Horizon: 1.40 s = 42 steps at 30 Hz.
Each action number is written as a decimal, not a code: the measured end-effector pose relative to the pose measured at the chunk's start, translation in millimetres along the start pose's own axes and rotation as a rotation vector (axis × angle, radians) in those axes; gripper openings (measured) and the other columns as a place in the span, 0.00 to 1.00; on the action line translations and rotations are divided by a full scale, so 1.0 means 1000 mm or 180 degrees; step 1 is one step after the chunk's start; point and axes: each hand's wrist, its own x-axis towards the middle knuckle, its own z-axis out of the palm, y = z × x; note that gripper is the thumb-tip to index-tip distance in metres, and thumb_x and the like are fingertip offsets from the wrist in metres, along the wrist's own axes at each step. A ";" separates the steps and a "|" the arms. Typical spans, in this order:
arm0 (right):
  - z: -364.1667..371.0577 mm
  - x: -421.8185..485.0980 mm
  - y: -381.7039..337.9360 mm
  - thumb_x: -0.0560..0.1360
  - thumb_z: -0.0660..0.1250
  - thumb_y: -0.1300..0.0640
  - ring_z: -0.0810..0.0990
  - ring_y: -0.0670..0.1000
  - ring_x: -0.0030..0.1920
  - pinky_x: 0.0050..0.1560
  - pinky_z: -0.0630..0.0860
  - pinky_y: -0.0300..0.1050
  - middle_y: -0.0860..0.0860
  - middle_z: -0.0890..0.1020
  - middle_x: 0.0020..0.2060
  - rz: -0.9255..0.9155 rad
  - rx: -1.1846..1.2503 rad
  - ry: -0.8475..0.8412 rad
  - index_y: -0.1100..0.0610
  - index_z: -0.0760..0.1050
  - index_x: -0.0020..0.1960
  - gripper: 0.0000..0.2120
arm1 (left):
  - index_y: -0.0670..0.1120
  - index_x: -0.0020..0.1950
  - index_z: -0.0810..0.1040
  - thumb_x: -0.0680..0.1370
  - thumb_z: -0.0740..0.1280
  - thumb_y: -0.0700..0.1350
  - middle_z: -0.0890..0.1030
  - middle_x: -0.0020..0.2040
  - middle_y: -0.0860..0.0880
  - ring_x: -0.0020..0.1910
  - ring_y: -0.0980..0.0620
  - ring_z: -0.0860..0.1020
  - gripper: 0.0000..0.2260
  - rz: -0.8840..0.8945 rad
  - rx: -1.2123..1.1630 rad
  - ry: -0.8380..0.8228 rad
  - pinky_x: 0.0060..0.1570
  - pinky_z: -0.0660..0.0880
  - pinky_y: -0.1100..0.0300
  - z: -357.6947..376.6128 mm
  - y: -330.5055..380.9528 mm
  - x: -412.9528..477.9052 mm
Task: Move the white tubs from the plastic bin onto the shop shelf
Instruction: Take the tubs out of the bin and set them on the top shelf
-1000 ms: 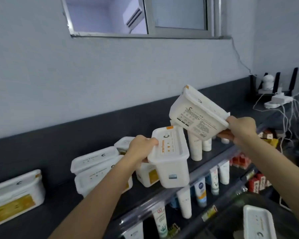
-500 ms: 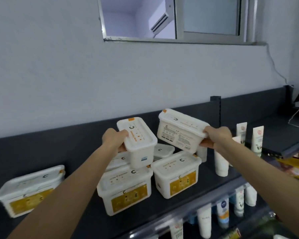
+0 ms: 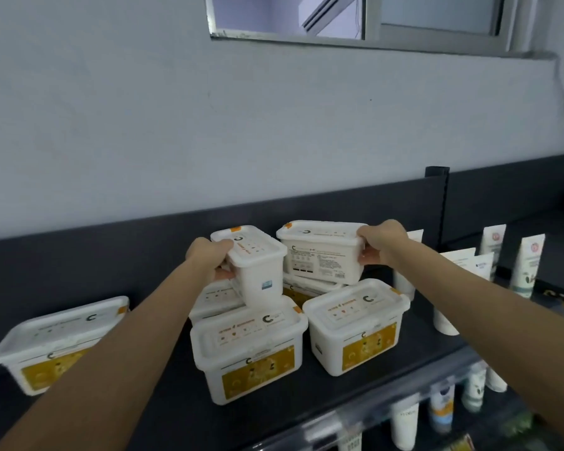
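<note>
Head cam: looks like the placing step. The left hand [image 3: 209, 258] grips a tilted tub [image 3: 258, 270] by its end, just above the stocked tubs [image 3: 251, 349] on the shelf [image 3: 323, 402] below both hands. The right hand [image 3: 383, 247] clamps a second tub [image 3: 323, 255] by its rim. Arms stretched forward. Next, I'd guess: level, lower, release.

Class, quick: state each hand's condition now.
Left hand: grips a white lidded plastic tub by its end.
Right hand: grips a second white plastic tub.

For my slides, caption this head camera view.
Left hand grips the left tub, right hand the right tub, over the stocked shelf.
</note>
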 end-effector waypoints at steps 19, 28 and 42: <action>-0.093 -0.093 0.090 0.78 0.65 0.57 0.84 0.57 0.46 0.46 0.83 0.49 0.59 0.82 0.48 -0.0362 -0.0215 -0.0569 0.65 0.76 0.54 0.11 | 0.43 0.65 0.72 0.81 0.61 0.49 0.74 0.61 0.44 0.58 0.47 0.74 0.15 0.3541 0.2509 -0.0291 0.54 0.71 0.54 0.099 -0.036 -0.155; -0.190 -0.124 0.214 0.76 0.65 0.59 0.77 0.51 0.32 0.33 0.77 0.44 0.57 0.78 0.33 -0.0084 -0.1045 0.0169 0.68 0.76 0.40 0.12 | 0.40 0.58 0.74 0.80 0.63 0.49 0.78 0.50 0.42 0.46 0.43 0.78 0.14 0.3524 0.2549 -0.1712 0.43 0.76 0.45 0.195 -0.135 -0.215; -0.305 -0.139 0.395 0.75 0.63 0.61 0.76 0.60 0.35 0.34 0.67 0.45 0.62 0.79 0.35 0.1171 -0.1890 0.0767 0.72 0.77 0.42 0.13 | 0.44 0.53 0.74 0.79 0.62 0.53 0.79 0.50 0.45 0.48 0.47 0.78 0.13 0.1934 0.3388 -0.3232 0.49 0.76 0.50 0.308 -0.287 -0.236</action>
